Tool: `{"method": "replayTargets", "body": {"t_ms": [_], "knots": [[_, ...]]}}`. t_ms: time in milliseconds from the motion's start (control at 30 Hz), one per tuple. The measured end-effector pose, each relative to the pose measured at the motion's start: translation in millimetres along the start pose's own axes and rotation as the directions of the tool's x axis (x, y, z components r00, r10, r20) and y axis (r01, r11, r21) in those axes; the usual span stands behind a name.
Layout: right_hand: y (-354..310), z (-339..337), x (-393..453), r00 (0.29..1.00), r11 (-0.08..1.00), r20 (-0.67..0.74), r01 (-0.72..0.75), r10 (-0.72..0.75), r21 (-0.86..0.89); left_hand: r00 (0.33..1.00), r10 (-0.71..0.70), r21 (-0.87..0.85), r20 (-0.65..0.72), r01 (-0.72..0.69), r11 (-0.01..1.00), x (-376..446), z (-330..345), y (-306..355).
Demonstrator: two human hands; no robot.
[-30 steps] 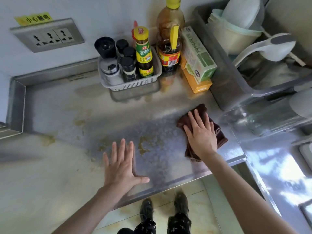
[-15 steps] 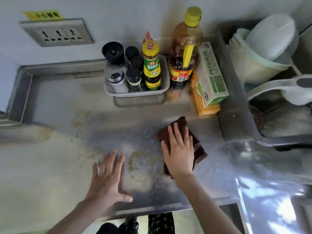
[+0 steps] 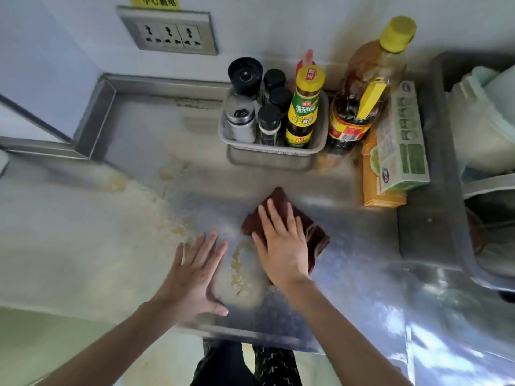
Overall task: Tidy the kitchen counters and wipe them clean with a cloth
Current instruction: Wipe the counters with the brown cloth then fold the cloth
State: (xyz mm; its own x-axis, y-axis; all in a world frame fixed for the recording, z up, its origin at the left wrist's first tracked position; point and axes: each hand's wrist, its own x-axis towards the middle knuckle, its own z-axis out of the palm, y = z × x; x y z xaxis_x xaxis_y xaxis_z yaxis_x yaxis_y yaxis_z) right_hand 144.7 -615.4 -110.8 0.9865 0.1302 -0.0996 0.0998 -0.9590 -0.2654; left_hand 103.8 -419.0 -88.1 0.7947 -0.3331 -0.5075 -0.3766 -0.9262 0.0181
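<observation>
The right hand [image 3: 281,246] lies flat, palm down, on a dark brown cloth [image 3: 309,232], its fingers [image 3: 274,218] straight and slightly spread, pressing the cloth onto the steel desk [image 3: 156,135]. The cloth sits near the middle of the desk, somewhat toward its front edge, with its corners showing beyond the hand toward the rear and the right. The left hand [image 3: 192,277] rests flat on the desk just left of the cloth, fingers spread and thumb stretched out toward the right along the front edge; it holds nothing.

Between the two hands lies a patch of yellowish residue [image 3: 239,271], and more yellowish specks trail away toward the left rear part of the desk.

At the rear edge stands a pale plastic basket [image 3: 267,150] holding several black-capped shakers [image 3: 269,121], a steel shaker and a dark sauce bottle [image 3: 302,107] with a yellow cap and green label. Just right of the basket stands a large oil bottle [image 3: 362,87] with a yellow cap. Beside it, a green box [image 3: 401,140] lies on top of an orange box [image 3: 373,190]. At the right edge a grey bin [image 3: 434,190] holds pale containers. On the wall behind the desk is a socket panel [image 3: 168,32] under a yellow sticker.
</observation>
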Motion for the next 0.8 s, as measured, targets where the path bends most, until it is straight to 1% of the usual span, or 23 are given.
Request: {"method": "replayTargets", "body": {"t_ms": [33, 67, 100, 133, 167, 200, 233, 267, 300, 333, 367, 400, 433, 467, 533, 567, 600, 633, 667, 700, 733, 767, 800], "knots": [[-12, 2, -22, 0.988, 0.989, 0.056, 0.145, -0.144, -0.023, 1.000, 0.006, 0.000, -0.014, -0.006, 1.000, -1, 1, -1], [-15, 2, -35, 0.959, 0.963, 0.110, 0.267, -0.262, -0.037, 1.000, 0.010, 0.000, -0.028, -0.010, 1.000, -3, 2, -2], [-11, -1, -36, 0.923, 0.932, 0.163, 0.359, -0.349, -0.040, 0.999, 0.015, -0.011, -0.044, -0.016, 1.000, -5, 3, -2], [-1, -1, -27, 0.901, 0.908, 0.181, 0.413, -0.395, -0.070, 0.997, 0.022, -0.030, -0.073, -0.024, 0.999, -8, 5, -2], [10, -1, -14, 0.902, 0.900, 0.159, 0.421, -0.402, -0.113, 0.994, 0.027, -0.056, -0.110, -0.033, 0.998, -12, 7, -3], [19, 0, 2, 0.927, 0.917, 0.107, 0.373, -0.360, -0.143, 0.989, 0.020, -0.089, -0.144, -0.033, 0.995, -16, 7, -4], [27, -3, 19, 0.960, 0.951, 0.052, 0.278, -0.274, -0.138, 0.986, -0.003, -0.128, -0.169, -0.019, 0.992, -21, 8, -6], [31, -6, 34, 0.988, 0.983, 0.017, 0.155, -0.154, -0.101, 0.981, -0.042, -0.161, -0.188, 0.011, 0.987, -27, 10, -8], [30, -9, 44, 1.000, 1.000, 0.013, 0.018, -0.017, -0.026, 0.976, -0.096, -0.189, -0.195, 0.059, 0.980, -35, 13, -12], [23, -9, 47, 0.995, 0.993, 0.023, -0.102, 0.101, 0.064, 0.970, -0.163, -0.226, -0.183, 0.120, 0.967, -43, 18, -18], [10, -7, 42, 0.984, 0.976, 0.015, -0.177, 0.177, 0.123, 0.959, -0.238, -0.285, -0.152, 0.188, 0.940, -52, 24, -24], [-4, -3, 31, 0.982, 0.972, 0.009, -0.186, 0.187, 0.145, 0.942, -0.312, -0.348, -0.123, 0.254, 0.902, -60, 31, -32], [-20, 2, 14, 0.991, 0.982, 0.003, -0.129, 0.130, 0.140, 0.922, -0.377, -0.400, -0.092, 0.313, 0.862, -69, 38, -41], [-33, 9, -8, 0.999, 0.993, 0.029, -0.038, 0.035, 0.111, 0.903, -0.427, -0.432, -0.055, 0.364, 0.825, -77, 44, -50], [-41, 10, -46, 0.981, 0.990, 0.135, 0.136, -0.138, 0.029, 0.878, -0.478, -0.456, 0.019, 0.433, 0.777, -88, 51, -65], [-34, 9, -54, 0.975, 0.987, 0.159, 0.161, -0.158, -0.005, 0.874, -0.484, -0.456, 0.043, 0.448, 0.769, -92, 52, -69], [-24, 7, -56, 0.980, 0.992, 0.156, 0.124, -0.122, -0.007, 0.874, -0.483, -0.455, 0.056, 0.453, 0.767, -94, 52, -72], [-14, 5, -57, 0.992, 0.999, 0.121, 0.034, -0.032, -0.011, 0.876, -0.478, -0.456, 0.062, 0.451, 0.767, -94, 52, -73], [-9, 3, -58, 0.991, 0.994, 0.075, -0.109, 0.109, -0.002, 0.878, -0.473, -0.459, 0.066, 0.448, 0.767, -93, 52, -73], [-8, 3, -61, 0.958, 0.957, 0.032, -0.286, 0.285, 0.038, 0.881, -0.468, -0.462, 0.072, 0.445, 0.767, -93, 51, -72], [-15, 6, -66, 0.889, 0.883, 0.001, -0.456, 0.459, 0.108, 0.883, -0.463, -0.460, 0.074, 0.442, 0.770, -92, 51, -72], [-30, 10, -71, 0.808, 0.797, -0.013, -0.578, 0.589, 0.174, 0.886, -0.457, -0.452, 0.077, 0.440, 0.776, -92, 50, -72], [-53, 17, -77, 0.752, 0.738, -0.018, -0.642, 0.659, 0.205, 0.888, -0.452, -0.442, 0.079, 0.438, 0.783, -92, 49, -71]]}}
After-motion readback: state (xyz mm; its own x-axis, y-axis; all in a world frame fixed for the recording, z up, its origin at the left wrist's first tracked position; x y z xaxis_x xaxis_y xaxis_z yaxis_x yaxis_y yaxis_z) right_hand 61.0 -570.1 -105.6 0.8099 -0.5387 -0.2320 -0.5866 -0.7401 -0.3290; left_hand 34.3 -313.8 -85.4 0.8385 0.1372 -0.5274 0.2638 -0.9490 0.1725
